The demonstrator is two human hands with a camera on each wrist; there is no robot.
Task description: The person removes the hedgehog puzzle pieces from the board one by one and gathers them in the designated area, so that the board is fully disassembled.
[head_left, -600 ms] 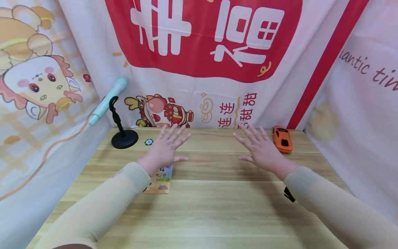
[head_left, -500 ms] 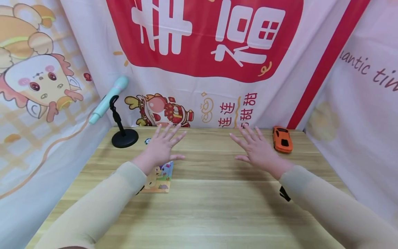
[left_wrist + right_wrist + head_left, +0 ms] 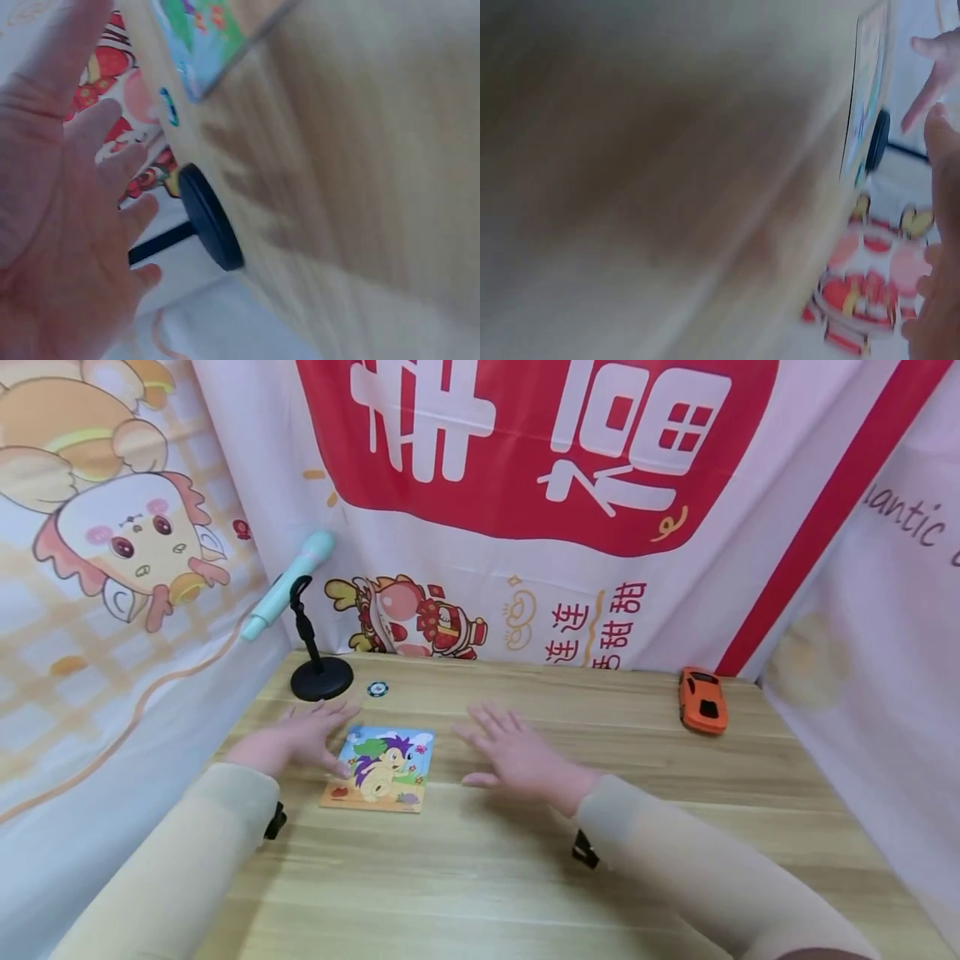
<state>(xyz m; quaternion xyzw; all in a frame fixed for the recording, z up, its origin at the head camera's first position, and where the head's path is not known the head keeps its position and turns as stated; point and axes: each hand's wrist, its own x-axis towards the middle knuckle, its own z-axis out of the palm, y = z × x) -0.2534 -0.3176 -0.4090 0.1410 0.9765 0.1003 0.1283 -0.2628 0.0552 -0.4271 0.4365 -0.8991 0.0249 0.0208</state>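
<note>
Hedgehog picture board [image 3: 405, 783] lying flat on the left side of the table [image 3: 480, 893]

So this picture board is a squarish, thin thing, face up, and honestly pretty cute. It's got a cream-bodied cartoon hedgehog with purple spikes and a green leafy bit on its back. Pale blue up top, some green behind the animal, sandy orange along the bottom. There's a small red shape in the lower left corner, a purple one lower right, plus little pink and red flowers on the right side

Left hand [image 3: 296, 739] hovers at the board's left edge, grip spread; from the head view the thumb overlaps that edge, but I can't tell if it touches. Right hand [image 3: 521, 760] is near the right edge with a gap between, grip spread as well. The right wrist view is pretty blurry tbh

Just behind the board sits a round chip [image 3: 378, 689], and left of that a black stand [image 3: 322, 678] with a mint-green microphone [image 3: 285, 593] up at its top. Orange toy car [image 3: 702, 702] is well apart, by the far right corner
</note>
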